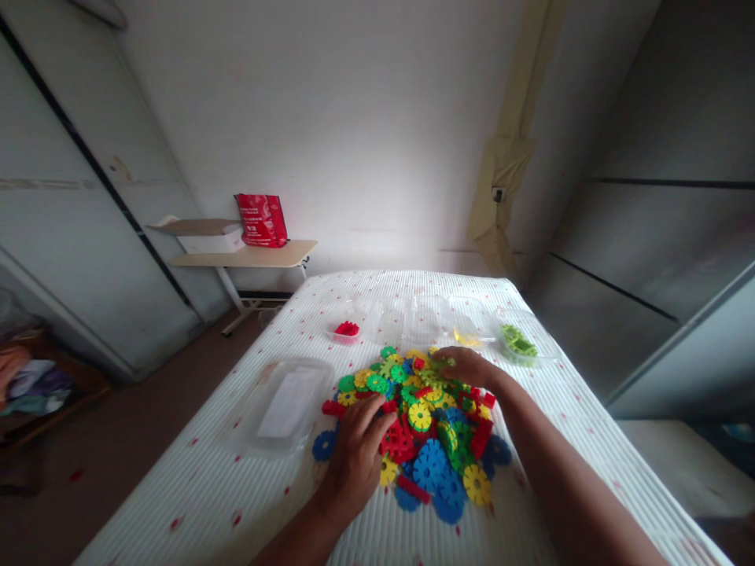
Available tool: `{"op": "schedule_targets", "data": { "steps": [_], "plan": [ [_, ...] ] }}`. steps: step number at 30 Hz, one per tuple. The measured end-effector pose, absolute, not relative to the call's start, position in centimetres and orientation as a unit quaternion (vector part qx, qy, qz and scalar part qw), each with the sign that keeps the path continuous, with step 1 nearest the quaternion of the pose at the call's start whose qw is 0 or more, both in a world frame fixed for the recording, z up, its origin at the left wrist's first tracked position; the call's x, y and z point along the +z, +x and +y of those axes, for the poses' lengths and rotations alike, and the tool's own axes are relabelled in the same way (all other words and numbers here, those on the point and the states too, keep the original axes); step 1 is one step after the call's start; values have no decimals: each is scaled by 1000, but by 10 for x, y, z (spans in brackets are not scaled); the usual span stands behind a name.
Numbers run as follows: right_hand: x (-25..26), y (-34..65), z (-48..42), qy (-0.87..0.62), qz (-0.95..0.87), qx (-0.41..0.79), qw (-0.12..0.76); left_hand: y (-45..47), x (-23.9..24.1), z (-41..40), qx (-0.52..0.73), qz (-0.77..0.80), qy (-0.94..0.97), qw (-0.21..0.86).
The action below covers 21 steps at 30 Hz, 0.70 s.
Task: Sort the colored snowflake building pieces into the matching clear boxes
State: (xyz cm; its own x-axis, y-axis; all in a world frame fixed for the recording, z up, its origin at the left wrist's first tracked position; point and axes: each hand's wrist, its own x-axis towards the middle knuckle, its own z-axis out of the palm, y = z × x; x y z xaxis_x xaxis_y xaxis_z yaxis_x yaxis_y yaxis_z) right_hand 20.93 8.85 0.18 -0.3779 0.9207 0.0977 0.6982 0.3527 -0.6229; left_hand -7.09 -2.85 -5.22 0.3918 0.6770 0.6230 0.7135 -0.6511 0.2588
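Note:
A heap of plastic gear-shaped building pieces [425,424] in red, green, yellow and blue lies on a white striped bed [206,487]. My left hand [355,453] rests on the heap's near left edge, fingers curled over red pieces. My right hand [463,364] reaches across to the far side of the heap, fingers closed on a green piece. Beyond the heap stand small clear tubs: one with red pieces [347,330], one with yellow pieces [469,339], one with green pieces [519,343].
A clear plastic lid [287,404] lies left of the heap. A side table [248,256] with a red bag [261,219] and a box stands against the far wall. Wardrobe doors flank both sides. Clutter sits on the floor at far left.

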Motion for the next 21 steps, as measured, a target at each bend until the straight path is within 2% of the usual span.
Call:
{"op": "schedule_targets", "data": {
  "steps": [6, 12, 17, 21],
  "plan": [
    [4, 205, 87, -523, -782, 260, 219, -70, -49, -28, -360, -416, -835, 25],
    [0, 211, 86, -522, -754, 302, 261, -70, -51, -28, -362, -415, -834, 22],
    [4, 217, 80, -481, -712, 402, 317, -71, -53, -28, -365, -413, -834, 21],
    [14, 213, 70, -443, -712, 455, 301, -70, -52, -29, -367, -414, -833, 23]
  ]
}}
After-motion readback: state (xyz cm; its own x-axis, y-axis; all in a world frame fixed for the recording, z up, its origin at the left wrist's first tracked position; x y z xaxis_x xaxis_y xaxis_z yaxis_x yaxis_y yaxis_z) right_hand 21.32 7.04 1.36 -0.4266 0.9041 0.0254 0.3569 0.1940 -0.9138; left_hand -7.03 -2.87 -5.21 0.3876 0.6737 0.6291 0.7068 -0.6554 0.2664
